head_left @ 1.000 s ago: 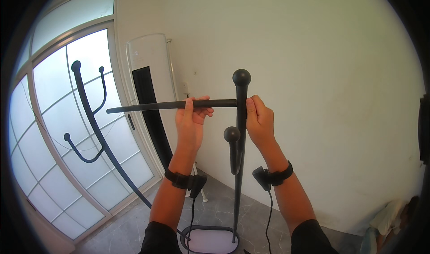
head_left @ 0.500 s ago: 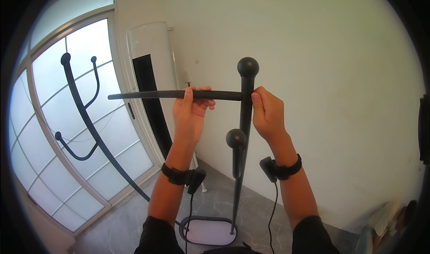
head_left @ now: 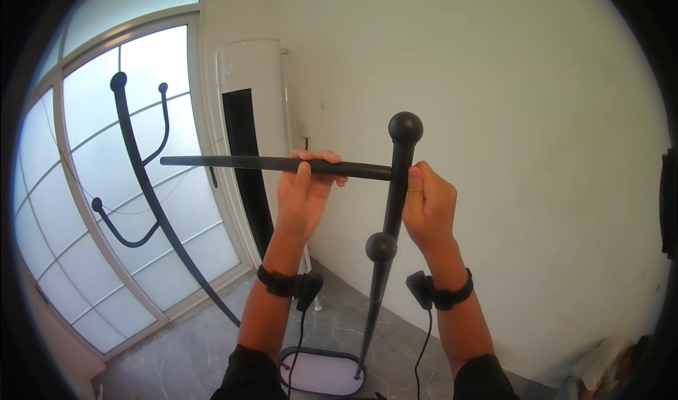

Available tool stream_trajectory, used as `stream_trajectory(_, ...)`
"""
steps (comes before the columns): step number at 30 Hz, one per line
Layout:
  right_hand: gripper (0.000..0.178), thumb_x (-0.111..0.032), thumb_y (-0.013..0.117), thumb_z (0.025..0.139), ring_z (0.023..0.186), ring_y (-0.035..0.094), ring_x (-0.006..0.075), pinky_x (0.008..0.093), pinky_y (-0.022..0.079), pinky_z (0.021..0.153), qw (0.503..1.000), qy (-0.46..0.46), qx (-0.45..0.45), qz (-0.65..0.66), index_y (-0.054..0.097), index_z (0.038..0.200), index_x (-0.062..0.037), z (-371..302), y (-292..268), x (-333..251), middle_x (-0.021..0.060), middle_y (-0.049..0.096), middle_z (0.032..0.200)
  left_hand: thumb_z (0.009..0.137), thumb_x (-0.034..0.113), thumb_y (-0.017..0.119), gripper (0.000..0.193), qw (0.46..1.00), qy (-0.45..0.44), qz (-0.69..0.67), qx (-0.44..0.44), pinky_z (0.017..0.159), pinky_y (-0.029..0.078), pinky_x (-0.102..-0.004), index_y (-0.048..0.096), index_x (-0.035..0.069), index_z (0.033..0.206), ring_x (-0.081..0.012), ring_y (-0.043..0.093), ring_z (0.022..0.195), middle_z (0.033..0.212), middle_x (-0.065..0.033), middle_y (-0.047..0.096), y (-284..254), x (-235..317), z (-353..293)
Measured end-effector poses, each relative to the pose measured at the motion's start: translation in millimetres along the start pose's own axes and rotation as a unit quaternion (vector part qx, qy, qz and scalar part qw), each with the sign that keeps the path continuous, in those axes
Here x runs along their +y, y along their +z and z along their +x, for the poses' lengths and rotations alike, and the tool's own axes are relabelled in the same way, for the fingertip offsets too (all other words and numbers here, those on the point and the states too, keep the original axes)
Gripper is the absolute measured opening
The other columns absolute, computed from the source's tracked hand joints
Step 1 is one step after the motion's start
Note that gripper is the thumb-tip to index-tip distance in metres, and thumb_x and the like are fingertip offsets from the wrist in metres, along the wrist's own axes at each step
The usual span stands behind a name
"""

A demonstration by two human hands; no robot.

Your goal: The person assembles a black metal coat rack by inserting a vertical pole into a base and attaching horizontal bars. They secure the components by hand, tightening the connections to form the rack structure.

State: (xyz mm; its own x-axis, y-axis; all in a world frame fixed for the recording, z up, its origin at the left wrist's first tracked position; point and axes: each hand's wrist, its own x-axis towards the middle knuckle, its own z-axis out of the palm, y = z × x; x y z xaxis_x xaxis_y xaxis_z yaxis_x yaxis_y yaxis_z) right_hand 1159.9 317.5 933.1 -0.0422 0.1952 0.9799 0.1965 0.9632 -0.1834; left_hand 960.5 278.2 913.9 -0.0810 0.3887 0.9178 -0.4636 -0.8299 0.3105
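Observation:
A black metal crossbar (head_left: pixel 247 163) lies level across my left hand (head_left: pixel 307 199), thumb in front and fingers behind it. Its right end meets the side of an upright coat rack post (head_left: pixel 400 188) topped by a black ball (head_left: pixel 405 128). Against the right side of that post, at the bar's height, my right hand (head_left: pixel 429 201) is closed with its thumb up. Whatever its curled fingers hold is hidden. The bar's left end reaches past a second curved post (head_left: pixel 145 181) with hooks, apart from it as far as I can see. Below the joint, a ball-ended hook (head_left: pixel 381 247) points toward me.
The rack's oval base (head_left: pixel 318 352) stands on the grey marbled floor (head_left: pixel 205 354). A frosted glass door (head_left: pixel 159 153) is at left, with a tall white cabinet-like unit (head_left: pixel 244 61) beside it. A plain wall (head_left: pixel 508 117) rises behind. Another person (head_left: pixel 600 368) is at the lower right edge.
The right post's top and the crossbar's right end sit lower in view, and the post leans more. Both hands keep their places on the rack. The whole view has shifted slightly.

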Motion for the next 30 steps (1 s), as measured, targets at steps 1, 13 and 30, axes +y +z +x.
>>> stream_trajectory(1,0.033,-0.013,0.052,0.098,0.040,0.032,0.0189,0.0313,0.027,0.042,1.000,0.002,0.002,0.003,0.046,0.066,-0.0042,-0.9,-1.1,-0.9,0.0063,0.037,0.050,0.104,0.022,0.042,0.015,1.000,-0.006,-0.009,-0.016,0.084,0.045,-0.0370,0.050,0.014,0.114,-0.0229,0.057,0.093,0.114,-0.0142,0.060,0.4,0.7,0.6)
stream_trajectory(13,0.034,-0.013,0.052,0.098,0.040,0.032,0.0196,0.0314,0.027,0.042,1.000,-0.013,0.004,0.000,0.044,0.065,-0.0046,-1.2,0.2,-0.4,0.0065,0.036,0.050,0.099,0.016,0.053,0.008,0.993,-0.082,-0.015,0.081,0.095,0.052,-0.0409,0.053,0.008,0.103,-0.0269,0.062,0.102,0.107,-0.0133,0.063,-2.6,8.8,0.5)
stream_trajectory(30,0.035,-0.013,0.051,0.098,0.038,0.032,0.0199,0.0319,0.026,0.040,0.999,-0.008,0.022,-0.040,0.044,0.064,-0.0057,-1.3,7.5,-10.1,0.0059,0.035,0.049,0.098,0.009,0.053,0.008,0.981,-0.136,-0.088,0.105,0.098,0.053,-0.0454,0.053,0.004,0.105,-0.0384,0.057,0.117,0.113,-0.0211,0.063,16.2,29.8,6.8)
